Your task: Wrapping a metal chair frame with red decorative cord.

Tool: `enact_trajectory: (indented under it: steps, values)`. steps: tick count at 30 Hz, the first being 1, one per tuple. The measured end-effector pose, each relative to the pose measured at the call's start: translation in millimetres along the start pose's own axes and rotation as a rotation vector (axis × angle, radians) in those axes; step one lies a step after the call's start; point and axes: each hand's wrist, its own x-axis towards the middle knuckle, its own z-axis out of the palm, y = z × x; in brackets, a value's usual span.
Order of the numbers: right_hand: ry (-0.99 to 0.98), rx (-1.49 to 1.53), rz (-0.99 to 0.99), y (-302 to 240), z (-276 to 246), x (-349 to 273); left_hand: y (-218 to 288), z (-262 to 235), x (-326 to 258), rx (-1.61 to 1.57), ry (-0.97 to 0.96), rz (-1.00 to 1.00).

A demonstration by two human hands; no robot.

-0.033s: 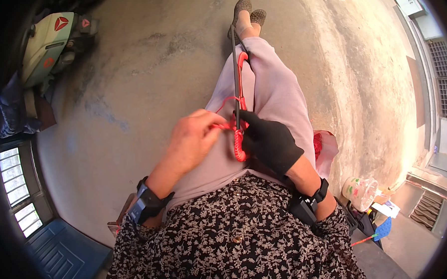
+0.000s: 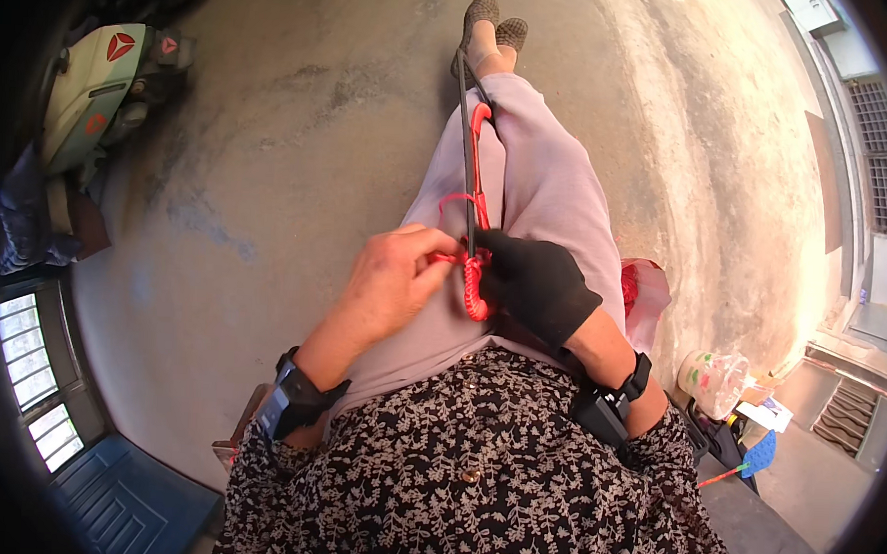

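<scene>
A long, thin black strip or rod runs from beside my feet to my hands, over my legs. Tight red cord wrapping covers its curved near end. A second red-covered curve lies farther up between my shins. My bare left hand is closed in a pinch on the red cord, left of the strip. My right hand, in a black glove, grips the strip where the wrapping begins; its fingers partly hide that spot. A loose loop of cord stands above my left fingertips.
Beside my right thigh is a pinkish bag with red material inside. A filled plastic bag and a blue piece lie at lower right. A scooter stands at far left, and a dark blue panel at lower left.
My left hand has shifted slightly right, closer to the strip. The cord loop above it has become smaller. My right hand stays almost in place.
</scene>
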Motion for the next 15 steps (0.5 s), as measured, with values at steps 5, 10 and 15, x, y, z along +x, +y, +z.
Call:
enact_trajectory:
  steps: [5, 10, 15]
  values:
    - [0.182, 0.195, -0.072, 5.5, -26.9, -5.8, 4.3, -0.9, 7.9, -0.406, 0.208, -0.091]
    - [0.219, 0.932, -0.286, -34.3, -68.4, -33.6, 31.0, -32.3, -10.0, -1.317, -0.435, -0.225]
    - [-0.045, 1.336, -0.218, -58.1, -80.2, -51.6, 52.0, -14.0, -2.7, -1.961, -0.242, -0.37]
